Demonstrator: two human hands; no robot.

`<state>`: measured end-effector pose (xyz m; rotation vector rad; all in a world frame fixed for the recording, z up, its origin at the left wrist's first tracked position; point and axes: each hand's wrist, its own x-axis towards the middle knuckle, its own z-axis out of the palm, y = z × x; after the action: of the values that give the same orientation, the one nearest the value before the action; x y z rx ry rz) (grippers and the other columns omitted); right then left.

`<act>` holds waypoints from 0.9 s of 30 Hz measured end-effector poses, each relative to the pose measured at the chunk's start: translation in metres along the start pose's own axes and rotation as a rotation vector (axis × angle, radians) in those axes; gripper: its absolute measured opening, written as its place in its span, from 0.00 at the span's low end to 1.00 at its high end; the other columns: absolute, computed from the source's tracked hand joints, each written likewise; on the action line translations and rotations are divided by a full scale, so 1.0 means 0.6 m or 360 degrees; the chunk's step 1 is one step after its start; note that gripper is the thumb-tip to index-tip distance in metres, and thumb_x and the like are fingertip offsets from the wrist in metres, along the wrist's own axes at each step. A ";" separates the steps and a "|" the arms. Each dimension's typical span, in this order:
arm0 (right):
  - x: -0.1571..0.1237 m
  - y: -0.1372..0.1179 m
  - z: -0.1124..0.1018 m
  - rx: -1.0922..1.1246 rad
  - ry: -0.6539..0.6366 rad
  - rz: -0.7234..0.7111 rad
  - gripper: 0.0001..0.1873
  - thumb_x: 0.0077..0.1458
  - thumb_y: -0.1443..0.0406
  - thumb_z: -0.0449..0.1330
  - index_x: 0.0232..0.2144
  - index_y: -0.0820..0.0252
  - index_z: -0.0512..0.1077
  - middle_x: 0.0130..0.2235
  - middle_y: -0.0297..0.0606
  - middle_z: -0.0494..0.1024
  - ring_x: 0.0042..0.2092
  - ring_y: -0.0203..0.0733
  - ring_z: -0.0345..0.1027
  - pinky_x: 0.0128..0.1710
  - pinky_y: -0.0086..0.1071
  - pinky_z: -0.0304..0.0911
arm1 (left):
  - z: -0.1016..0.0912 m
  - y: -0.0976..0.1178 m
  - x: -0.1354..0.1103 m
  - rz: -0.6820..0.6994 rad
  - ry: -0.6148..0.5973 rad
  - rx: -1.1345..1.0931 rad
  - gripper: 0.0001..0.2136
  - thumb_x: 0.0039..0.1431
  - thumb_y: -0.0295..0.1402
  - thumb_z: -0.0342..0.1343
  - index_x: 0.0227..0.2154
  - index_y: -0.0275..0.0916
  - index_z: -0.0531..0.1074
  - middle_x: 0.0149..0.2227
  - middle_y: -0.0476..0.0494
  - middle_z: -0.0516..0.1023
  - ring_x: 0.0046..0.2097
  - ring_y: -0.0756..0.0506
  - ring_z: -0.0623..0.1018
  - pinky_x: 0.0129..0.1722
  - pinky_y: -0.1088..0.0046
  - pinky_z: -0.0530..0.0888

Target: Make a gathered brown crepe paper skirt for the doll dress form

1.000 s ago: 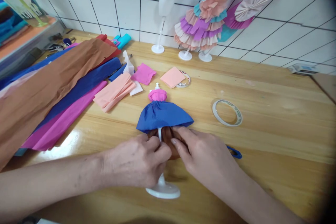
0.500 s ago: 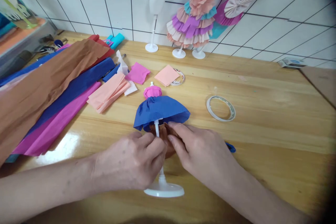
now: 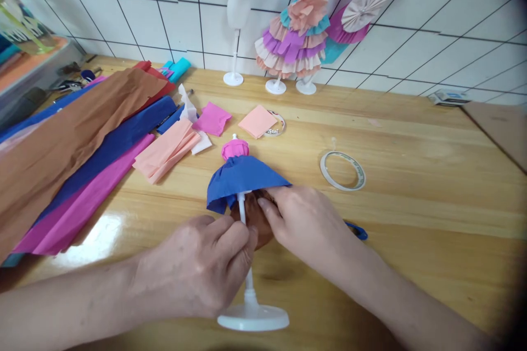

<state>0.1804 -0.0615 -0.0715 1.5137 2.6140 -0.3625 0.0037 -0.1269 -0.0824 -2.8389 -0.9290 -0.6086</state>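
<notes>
A small dress form with a pink top (image 3: 235, 148) and a blue crepe paper skirt (image 3: 247, 178) leans away from me on its white stand (image 3: 252, 318). Under the skirt hangs a piece of brown crepe paper (image 3: 249, 219), gathered around the pole. My left hand (image 3: 216, 260) is closed at the near side of the pole, its fingertips pinching the brown paper's edge. My right hand (image 3: 298, 216) pinches the same paper from the right, with its index finger hidden under the skirt hem.
Long brown, blue and pink crepe paper strips (image 3: 74, 137) lie at the left. Folded peach paper (image 3: 167, 151), a pink square (image 3: 213, 118) and a tape roll (image 3: 343, 170) are on the table. A blue-handled tool (image 3: 356, 230) lies beyond my right wrist. Dressed forms (image 3: 294, 38) stand by the tiled wall.
My right fingers have pushed further up beneath the blue skirt, with the brown paper. The stand's base has shifted slightly nearer to me. My left hand stays closed near the pole.
</notes>
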 end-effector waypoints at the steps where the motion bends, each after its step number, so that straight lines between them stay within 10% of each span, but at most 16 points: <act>1: 0.003 0.001 0.001 -0.0018 -0.0004 0.0013 0.13 0.58 0.67 0.50 0.33 0.58 0.75 0.28 0.41 0.81 0.27 0.45 0.73 0.23 0.32 0.49 | -0.001 0.001 -0.001 0.0003 -0.0006 -0.0025 0.09 0.59 0.20 0.45 0.27 0.33 0.68 0.23 0.47 0.66 0.23 0.47 0.65 0.18 0.69 0.63; 22: -0.018 0.006 0.009 0.0044 0.0068 -0.0042 0.11 0.56 0.68 0.51 0.27 0.60 0.72 0.21 0.36 0.76 0.22 0.39 0.68 0.23 0.32 0.46 | 0.024 0.006 -0.023 0.0090 -0.0047 0.0049 0.09 0.61 0.22 0.44 0.38 0.27 0.70 0.27 0.42 0.72 0.26 0.47 0.71 0.19 0.70 0.68; 27: -0.017 0.008 0.011 0.0041 0.0048 0.0032 0.12 0.57 0.68 0.51 0.25 0.59 0.71 0.22 0.38 0.76 0.23 0.41 0.69 0.23 0.32 0.46 | 0.028 0.002 -0.022 -0.0052 0.0097 0.0052 0.12 0.64 0.36 0.47 0.32 0.31 0.68 0.22 0.46 0.69 0.23 0.48 0.69 0.19 0.71 0.66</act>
<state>0.1893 -0.0696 -0.0764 1.5648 2.6248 -0.3761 0.0003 -0.1317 -0.1028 -2.7654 -0.9681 -0.6731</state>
